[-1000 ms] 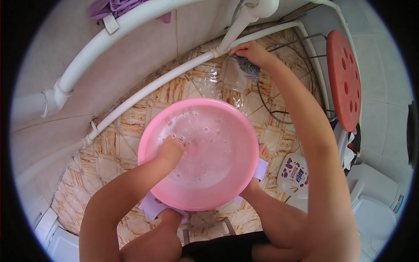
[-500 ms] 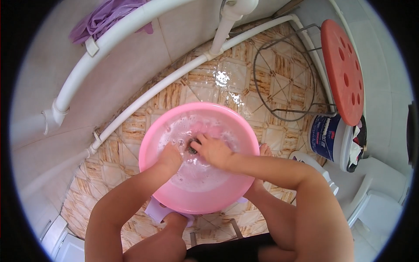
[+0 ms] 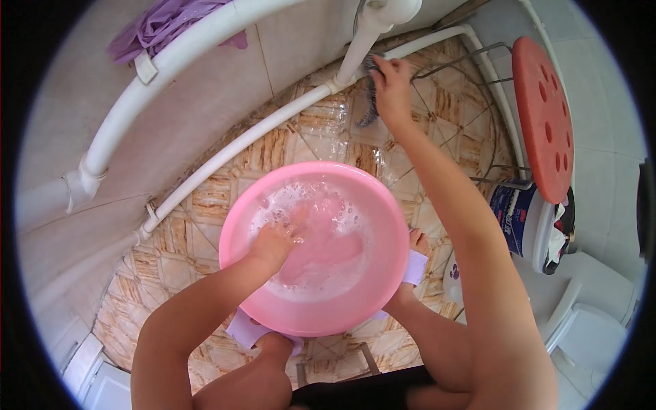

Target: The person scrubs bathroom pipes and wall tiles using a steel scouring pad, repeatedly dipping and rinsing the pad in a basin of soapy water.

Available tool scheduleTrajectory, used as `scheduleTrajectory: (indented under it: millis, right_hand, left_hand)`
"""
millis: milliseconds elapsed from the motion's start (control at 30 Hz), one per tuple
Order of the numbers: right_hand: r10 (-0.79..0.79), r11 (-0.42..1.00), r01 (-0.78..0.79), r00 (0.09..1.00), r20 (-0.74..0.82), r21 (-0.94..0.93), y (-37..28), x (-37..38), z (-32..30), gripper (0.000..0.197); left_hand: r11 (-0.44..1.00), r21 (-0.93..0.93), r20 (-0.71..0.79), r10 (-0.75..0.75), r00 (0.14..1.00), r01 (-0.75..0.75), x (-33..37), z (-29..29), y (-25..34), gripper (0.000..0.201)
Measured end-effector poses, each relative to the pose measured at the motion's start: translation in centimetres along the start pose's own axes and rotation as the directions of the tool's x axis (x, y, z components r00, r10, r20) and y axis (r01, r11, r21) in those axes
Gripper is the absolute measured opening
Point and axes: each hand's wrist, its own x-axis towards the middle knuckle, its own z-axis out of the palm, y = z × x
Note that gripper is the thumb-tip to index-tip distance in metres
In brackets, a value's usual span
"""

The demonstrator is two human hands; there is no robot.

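Observation:
A round pink basin [image 3: 316, 324] on the floor between my feet holds cloudy water with white foam [image 3: 283, 198]. Inside it, my left hand [image 3: 275, 242] rests at the left part of the water, its fingers stretched out and partly wet with suds. Beyond the basin, near the white pipe joint, my right hand [image 3: 394, 89] has its fingers closed on a dark grey, curved, mesh-like thing [image 3: 370, 109]. Its exact kind is not clear. Through the water a pink patch shows; I cannot tell whether it is cloth or the basin's bottom.
White pipes [image 3: 232, 147] run along the wall. A purple plastic bag [image 3: 171, 27] hangs at the upper left. To the right are a folding stool with a red seat [image 3: 547, 123], a dark blue bucket [image 3: 510, 208] and a white toilet [image 3: 594, 328]. The tiled floor [image 3: 307, 147] looks wet.
My right hand has left the basin and reached up and away to the pipe, with the dark grey thing carried from the water. My left hand stays in the basin, its fingers more stretched.

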Motion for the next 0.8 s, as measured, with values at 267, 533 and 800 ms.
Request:
scheduleTrajectory:
  millis: [267, 533, 800]
  right_hand:
    - [0.066, 0.91, -0.071, 0.998, -0.025, -0.408, 7.2, 9.1, 0.0, 0.018]
    - [0.079, 0.989, -0.075, 0.996, 0.031, -0.128, 2.7, 1.8, 2.9, 0.017]
    - [0.143, 0.746, 0.091, 0.946, 0.292, -0.659, 2.7, 7.5, 1.8, 0.022]
  left_hand:
    - [1.0, 0.009, -0.118, 0.021, 0.993, -0.02, 1.3, 3.0, -0.2, 0.062]
    - [0.999, -0.019, -0.137, 0.028, 0.99, -0.031, 0.2, 1.6, -0.1, 0.05]
    - [0.998, -0.037, -0.112, 0.036, 0.993, -0.04, 0.6, 1.6, -0.3, 0.062]
